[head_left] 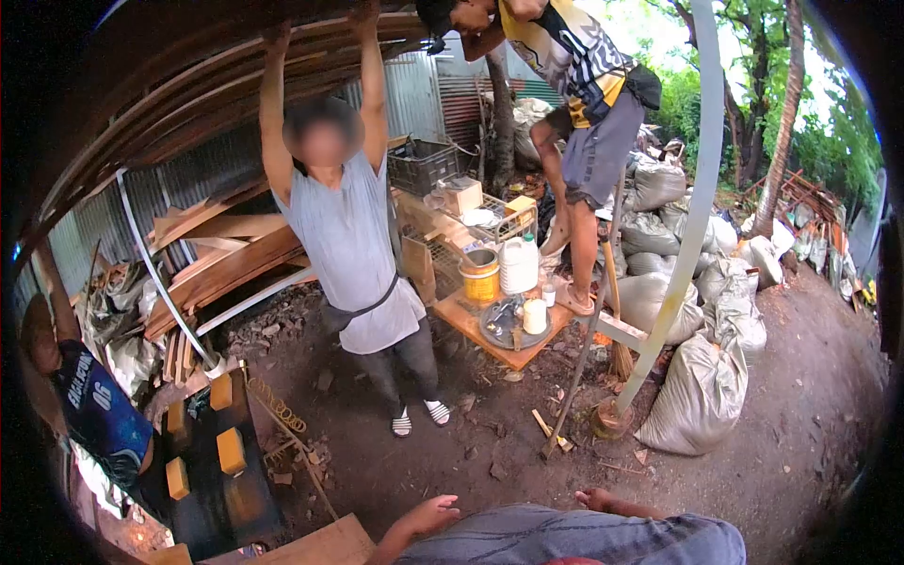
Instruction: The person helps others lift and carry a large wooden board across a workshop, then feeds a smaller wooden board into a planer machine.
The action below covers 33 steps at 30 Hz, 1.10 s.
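Note:
My left hand (430,517) is at the bottom middle, beside my grey trousers (565,537). Its fingers stretch outward and hold nothing. Just left of it lies a wooden board (325,546). My right hand (597,500) shows at the far side of my lap, partly hidden by the trouser cloth. Its visible fingers are apart, with nothing in them. Bare dirt ground lies beyond both hands.
A person in a grey shirt (348,245) reaches up to overhead planks (217,75). Another (593,85) stands on a wooden table (527,356) holding containers. A third (99,405) is beside a dark panel with yellow blocks (231,452). Sacks (697,395) and a metal post (683,282) stand right.

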Each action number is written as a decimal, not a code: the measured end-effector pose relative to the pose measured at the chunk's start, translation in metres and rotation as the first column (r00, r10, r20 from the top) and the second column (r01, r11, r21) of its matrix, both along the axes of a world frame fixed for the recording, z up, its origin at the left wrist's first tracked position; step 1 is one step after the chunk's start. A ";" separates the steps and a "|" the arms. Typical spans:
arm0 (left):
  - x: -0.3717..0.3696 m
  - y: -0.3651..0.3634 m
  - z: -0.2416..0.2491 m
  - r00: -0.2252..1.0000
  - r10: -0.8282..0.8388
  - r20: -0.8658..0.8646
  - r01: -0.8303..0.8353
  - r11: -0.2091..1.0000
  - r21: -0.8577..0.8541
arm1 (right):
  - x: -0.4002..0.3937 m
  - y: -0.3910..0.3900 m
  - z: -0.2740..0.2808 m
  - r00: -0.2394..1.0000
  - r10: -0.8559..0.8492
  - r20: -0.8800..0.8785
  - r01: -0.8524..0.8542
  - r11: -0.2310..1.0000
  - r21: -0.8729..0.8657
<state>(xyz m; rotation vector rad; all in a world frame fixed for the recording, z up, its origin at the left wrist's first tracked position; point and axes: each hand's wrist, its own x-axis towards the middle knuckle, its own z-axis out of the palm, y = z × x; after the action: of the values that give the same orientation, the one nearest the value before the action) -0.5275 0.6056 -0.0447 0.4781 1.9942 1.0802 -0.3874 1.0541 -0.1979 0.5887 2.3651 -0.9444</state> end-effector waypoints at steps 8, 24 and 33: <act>0.007 -0.005 0.011 0.997 0.076 0.016 -0.076 0.997 0.009 | -0.004 0.001 -0.008 0.999 0.044 0.008 -0.043 0.999 -0.006; 0.002 -0.013 -0.009 0.993 0.094 0.071 -0.095 0.996 0.004 | -0.011 -0.005 0.012 0.999 0.045 0.011 -0.044 0.998 -0.050; 0.000 -0.014 -0.045 0.971 0.128 0.201 -0.143 0.988 0.062 | -0.015 -0.003 -0.025 0.992 0.124 -0.034 -0.125 0.992 -0.025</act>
<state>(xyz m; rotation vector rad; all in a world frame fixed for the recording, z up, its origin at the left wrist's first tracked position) -0.5272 0.5913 -0.0902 0.2653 1.8375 1.2417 -0.4025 1.0511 -0.2232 0.4132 2.3829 -0.9349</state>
